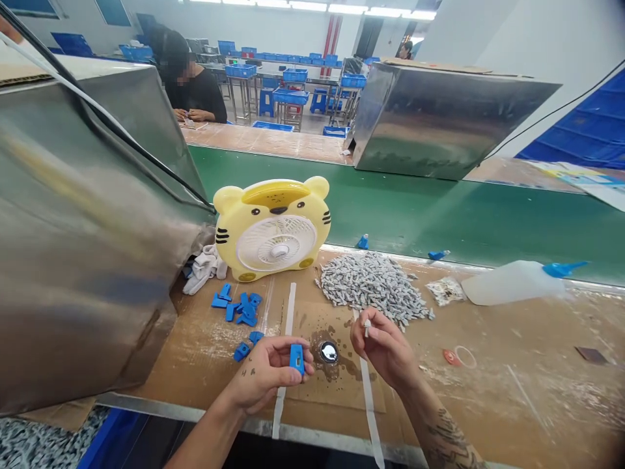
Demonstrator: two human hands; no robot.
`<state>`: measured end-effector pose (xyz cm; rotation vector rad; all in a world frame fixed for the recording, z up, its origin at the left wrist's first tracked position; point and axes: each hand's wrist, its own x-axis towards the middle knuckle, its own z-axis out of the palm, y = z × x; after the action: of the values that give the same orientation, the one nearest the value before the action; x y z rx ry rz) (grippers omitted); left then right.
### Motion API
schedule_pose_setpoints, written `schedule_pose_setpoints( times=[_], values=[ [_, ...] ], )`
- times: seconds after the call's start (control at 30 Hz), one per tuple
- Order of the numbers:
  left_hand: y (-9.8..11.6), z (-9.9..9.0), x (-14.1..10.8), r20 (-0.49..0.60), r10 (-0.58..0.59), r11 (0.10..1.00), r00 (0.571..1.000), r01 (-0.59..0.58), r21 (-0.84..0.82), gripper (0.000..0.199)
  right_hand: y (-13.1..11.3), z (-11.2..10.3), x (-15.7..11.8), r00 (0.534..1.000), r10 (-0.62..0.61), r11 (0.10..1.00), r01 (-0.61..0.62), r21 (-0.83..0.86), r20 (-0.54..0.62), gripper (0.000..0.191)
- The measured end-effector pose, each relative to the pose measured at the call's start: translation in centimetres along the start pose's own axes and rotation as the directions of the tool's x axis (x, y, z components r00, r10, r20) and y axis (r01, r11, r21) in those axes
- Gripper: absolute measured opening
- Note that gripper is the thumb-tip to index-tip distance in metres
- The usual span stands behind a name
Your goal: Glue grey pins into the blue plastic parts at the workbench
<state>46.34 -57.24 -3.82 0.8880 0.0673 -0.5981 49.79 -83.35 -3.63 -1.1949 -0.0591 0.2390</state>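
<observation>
My left hand [273, 371] is closed round a blue plastic part [297, 359], which has a small slot in its face. Pinched between the thumb and fingers of my right hand [385, 345] is a small grey-white piece [367, 326]. It looks like those in the big pile of small grey pieces [374, 283] just beyond that hand. Between my hands a small round dish [329, 352] of liquid sits on cardboard with wet spots around it. More blue plastic parts [247, 309] lie loose beyond my left hand.
A yellow animal-shaped fan [273, 228] stands behind the work area. Metal housings [88, 234] rise at left and far right [439, 124]. A green belt [415, 208] runs behind, bearing two blue parts. A squeeze bottle [512, 283] lies at right. Across the belt sits another person [195, 85].
</observation>
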Motion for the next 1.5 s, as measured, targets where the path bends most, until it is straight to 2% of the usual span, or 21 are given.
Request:
schedule_pose_setpoints(
  times=[0.13,0.27,0.53,0.6,0.77,0.87,0.93,1.07,1.17,1.3,1.4,1.5],
  values=[
    [-0.8,0.1,0.6,-0.058,0.056,0.979,0.997,-0.044,0.198,0.039,1.2,0.3,-0.7,0.998,0.049,0.994,-0.044,0.100,-0.043,0.019],
    [-1.2,0.0,0.8,-0.107,0.042,0.939,0.993,-0.003,0.344,0.046,1.8,0.3,-1.0,0.988,0.102,0.985,-0.084,0.152,-0.117,0.016],
    [-1.1,-0.4,0.2,-0.047,0.038,0.942,0.998,-0.020,0.336,0.057,0.8,0.5,-1.5,0.969,0.186,0.979,-0.168,0.117,-0.165,0.020],
    [-1.3,-0.6,0.2,-0.057,0.034,0.938,0.998,-0.012,0.346,0.057,0.9,0.6,-1.6,0.970,0.160,0.986,-0.148,0.077,-0.183,0.024],
    [-2.0,-1.1,0.3,-0.062,0.041,0.944,0.997,-0.018,0.330,0.053,1.8,0.3,-1.7,0.977,0.061,0.996,-0.073,-0.048,-0.203,0.052],
    [-2.0,-1.1,0.3,-0.057,0.045,0.948,0.997,-0.025,0.318,0.051,2.3,-0.2,-1.9,0.977,0.015,0.987,-0.048,-0.152,-0.214,0.062],
    [-2.0,-1.1,0.2,-0.065,0.049,0.948,0.997,-0.025,0.317,0.050,2.5,-0.6,-2.0,0.977,0.013,0.973,-0.061,-0.221,-0.215,0.057],
    [-2.1,-1.0,0.1,-0.106,0.059,0.930,0.993,-0.016,0.367,0.047,2.1,-1.0,-2.1,0.974,0.027,0.952,-0.093,-0.290,-0.223,0.029],
    [-2.3,-0.9,0.1,-0.118,0.079,0.910,0.990,-0.023,0.414,0.043,1.8,-1.0,-2.2,0.972,0.007,0.949,-0.081,-0.306,-0.235,0.032],
    [-2.5,-0.9,0.4,-0.125,0.076,0.913,0.989,-0.019,0.408,0.044,1.7,-0.9,-2.5,0.962,-0.036,0.952,-0.050,-0.303,-0.272,0.020],
    [-2.5,-1.0,0.4,-0.129,0.095,0.907,0.987,-0.032,0.420,0.045,1.8,-0.5,-2.7,0.961,-0.032,0.961,-0.046,-0.272,-0.276,0.026],
    [-2.2,-1.1,0.3,-0.076,0.132,0.898,0.988,-0.087,0.432,0.044,1.7,-0.1,-2.7,0.974,0.034,0.980,-0.077,-0.184,-0.226,0.036]
  ],
)
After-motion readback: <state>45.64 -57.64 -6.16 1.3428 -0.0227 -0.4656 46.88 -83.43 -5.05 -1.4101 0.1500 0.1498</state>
